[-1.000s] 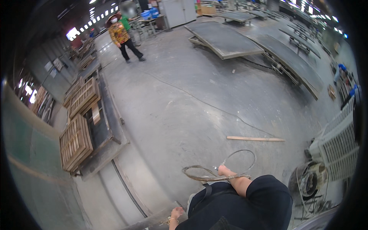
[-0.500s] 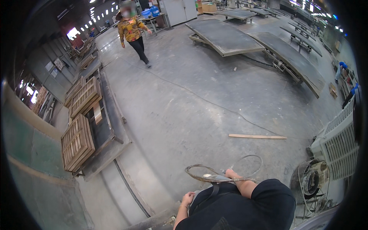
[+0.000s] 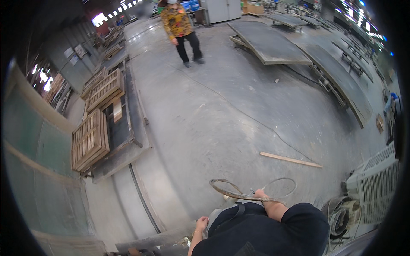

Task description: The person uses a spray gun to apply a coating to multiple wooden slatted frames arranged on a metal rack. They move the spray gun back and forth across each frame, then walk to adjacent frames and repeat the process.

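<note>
My right hand is closed in front of my body around a thin looped hose. A small metal fitting pokes out beside the fingers; its exact kind is too small to tell. Loops of the hose spread to both sides of that hand, above the floor. Down at my left side, my left hand has its fingers curled in, with no object showing in them. A thin band circles that wrist.
A wooden strip lies on the floor ahead, near a thin cable. Slatted wooden pallets rest on a low platform at left. Large tilted tables stand at right, a white louvred unit nearer. Ahead walks a person.
The person ahead has come closer and now appears farther right. The view has shifted. My left hand has swung slightly outward; my right hand still grips the hose.
</note>
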### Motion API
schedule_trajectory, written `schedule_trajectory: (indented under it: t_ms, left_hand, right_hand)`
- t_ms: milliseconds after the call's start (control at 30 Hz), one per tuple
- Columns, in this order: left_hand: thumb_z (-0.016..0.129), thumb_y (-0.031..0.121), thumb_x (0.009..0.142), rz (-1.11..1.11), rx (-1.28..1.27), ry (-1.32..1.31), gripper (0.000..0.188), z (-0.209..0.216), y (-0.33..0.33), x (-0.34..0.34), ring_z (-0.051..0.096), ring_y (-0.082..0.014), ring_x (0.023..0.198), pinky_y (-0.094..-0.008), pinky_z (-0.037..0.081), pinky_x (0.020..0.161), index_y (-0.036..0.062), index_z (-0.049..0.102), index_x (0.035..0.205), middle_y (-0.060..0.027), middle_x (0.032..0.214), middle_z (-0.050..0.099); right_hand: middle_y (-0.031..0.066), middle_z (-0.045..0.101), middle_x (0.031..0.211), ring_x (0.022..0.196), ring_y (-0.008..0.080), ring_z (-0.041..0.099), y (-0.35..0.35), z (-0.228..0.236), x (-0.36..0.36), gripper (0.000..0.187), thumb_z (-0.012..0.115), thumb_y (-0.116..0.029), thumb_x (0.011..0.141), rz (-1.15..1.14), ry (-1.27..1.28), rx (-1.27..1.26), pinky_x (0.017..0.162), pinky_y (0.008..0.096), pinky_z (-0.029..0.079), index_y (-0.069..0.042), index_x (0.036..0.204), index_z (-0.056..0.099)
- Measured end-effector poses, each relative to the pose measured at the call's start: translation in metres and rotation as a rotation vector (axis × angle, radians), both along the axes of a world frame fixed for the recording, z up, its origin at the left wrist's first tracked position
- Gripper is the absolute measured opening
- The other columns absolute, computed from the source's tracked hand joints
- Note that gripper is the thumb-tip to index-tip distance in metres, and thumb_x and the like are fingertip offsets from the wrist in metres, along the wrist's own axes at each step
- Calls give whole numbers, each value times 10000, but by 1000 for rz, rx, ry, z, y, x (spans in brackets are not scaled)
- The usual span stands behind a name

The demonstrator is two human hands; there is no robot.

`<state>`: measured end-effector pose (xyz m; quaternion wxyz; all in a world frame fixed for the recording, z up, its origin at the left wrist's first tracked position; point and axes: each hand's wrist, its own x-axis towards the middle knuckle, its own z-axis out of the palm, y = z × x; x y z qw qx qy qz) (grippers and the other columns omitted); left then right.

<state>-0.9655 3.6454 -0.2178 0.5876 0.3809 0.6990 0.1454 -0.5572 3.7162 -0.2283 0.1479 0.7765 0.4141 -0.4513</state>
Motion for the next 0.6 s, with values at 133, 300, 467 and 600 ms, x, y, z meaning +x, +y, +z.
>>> schedule_trajectory:
  t_ms: [133, 300, 467, 600]
  left_hand:
    - [566, 160, 883, -149, 4, 165, 200, -7, 6, 6, 641, -146, 733, -308, 513, 683, 90, 676, 1036, -54, 849, 694]
    - [591, 236, 889, -177, 149, 15, 233, 78, 41, 16, 648, -175, 928, -332, 490, 850, 93, 672, 1055, -106, 969, 700]
    - [525, 107, 885, 301, 889, 437, 308, 329, 99, -55, 556, -219, 1079, -348, 406, 977, -13, 565, 1165, -125, 1116, 613]
    - [381, 267, 988, 509, 2184, 830, 393, 554, 4, -106, 525, -321, 1159, -431, 438, 964, 23, 505, 1269, -163, 1223, 571]
  right_hand:
    - [230, 607, 1167, 1110, 356, 580, 19, 5, -3, 456, 636, -241, 770, 65, -48, 15, 931, 413, 481, 16, 1145, 614]
    - [226, 622, 1132, 1092, 350, 589, 52, 16, -14, 375, 618, -218, 774, 206, -28, 26, 911, 403, 495, 19, 1063, 646]
    - [239, 609, 1158, 1119, 360, 575, 74, 18, -16, 508, 670, -336, 756, 281, 14, 21, 920, 413, 487, 32, 1104, 630]
    - [221, 641, 1081, 1043, 362, 608, 84, 10, -11, 334, 617, -213, 771, 351, 14, 53, 875, 420, 505, -2, 1024, 668]
